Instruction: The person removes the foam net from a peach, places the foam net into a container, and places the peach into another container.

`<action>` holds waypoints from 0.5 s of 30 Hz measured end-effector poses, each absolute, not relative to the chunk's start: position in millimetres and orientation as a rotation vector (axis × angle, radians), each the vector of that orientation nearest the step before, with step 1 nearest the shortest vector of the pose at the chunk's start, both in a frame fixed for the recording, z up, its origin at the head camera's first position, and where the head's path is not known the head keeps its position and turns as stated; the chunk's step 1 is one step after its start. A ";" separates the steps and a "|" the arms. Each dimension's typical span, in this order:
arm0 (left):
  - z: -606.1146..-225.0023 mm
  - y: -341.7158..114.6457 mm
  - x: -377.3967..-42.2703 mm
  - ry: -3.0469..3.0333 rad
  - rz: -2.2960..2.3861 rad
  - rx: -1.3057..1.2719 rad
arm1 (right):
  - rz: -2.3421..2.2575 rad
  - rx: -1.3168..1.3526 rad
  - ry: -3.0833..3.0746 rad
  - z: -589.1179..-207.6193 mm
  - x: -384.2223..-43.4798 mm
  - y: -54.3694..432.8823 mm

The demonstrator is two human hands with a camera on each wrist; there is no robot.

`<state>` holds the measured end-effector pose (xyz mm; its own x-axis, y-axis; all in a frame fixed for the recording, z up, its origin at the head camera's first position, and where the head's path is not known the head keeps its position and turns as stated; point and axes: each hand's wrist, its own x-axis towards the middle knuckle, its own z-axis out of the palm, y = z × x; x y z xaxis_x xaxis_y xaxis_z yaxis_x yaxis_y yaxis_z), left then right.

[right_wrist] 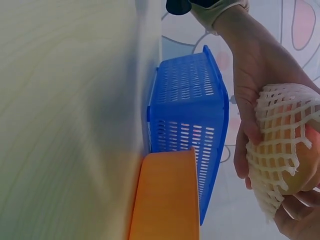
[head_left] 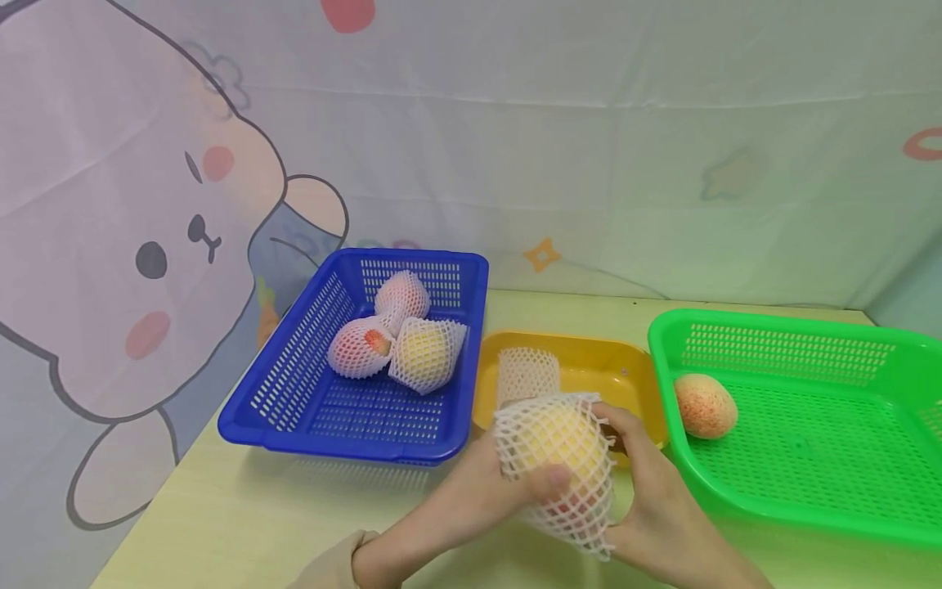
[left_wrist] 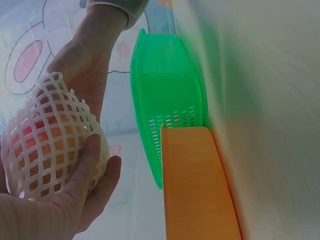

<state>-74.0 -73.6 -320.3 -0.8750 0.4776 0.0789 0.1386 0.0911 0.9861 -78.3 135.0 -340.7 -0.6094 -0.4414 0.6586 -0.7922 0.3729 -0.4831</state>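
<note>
A yellow and red peach [head_left: 562, 442] sits inside a white foam net [head_left: 581, 503] above the front of the table. My left hand [head_left: 482, 483] holds it from the left, the thumb lying across the net. From the right, my right hand [head_left: 651, 499] grips the net and peach, fingers at the upper edge and thumb near the lower end. In the right wrist view, part of the peach [right_wrist: 305, 167] shows bare beyond the net's edge. The net [left_wrist: 50, 135] covers the fruit's near side in the left wrist view. Some fingers are hidden behind the fruit.
A blue basket [head_left: 294, 438] at left holds 3 netted fruits [head_left: 427, 356]. Behind my hands, a yellow tray [head_left: 589, 380] contains a loose foam net [head_left: 528, 372]. The green basket [head_left: 809, 433] at right holds a bare peach [head_left: 705, 406]. A printed cloth hangs behind the table.
</note>
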 end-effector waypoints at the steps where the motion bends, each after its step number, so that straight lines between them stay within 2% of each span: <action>1: -320.2 -73.9 -74.0 2.108 1.856 0.609 | 1.129 1.067 -2.220 -340.5 -78.1 134.9; 15: -316.0 -78.6 -76.4 2.171 1.844 0.546 | 1.081 1.055 -2.206 -337.2 -81.6 139.1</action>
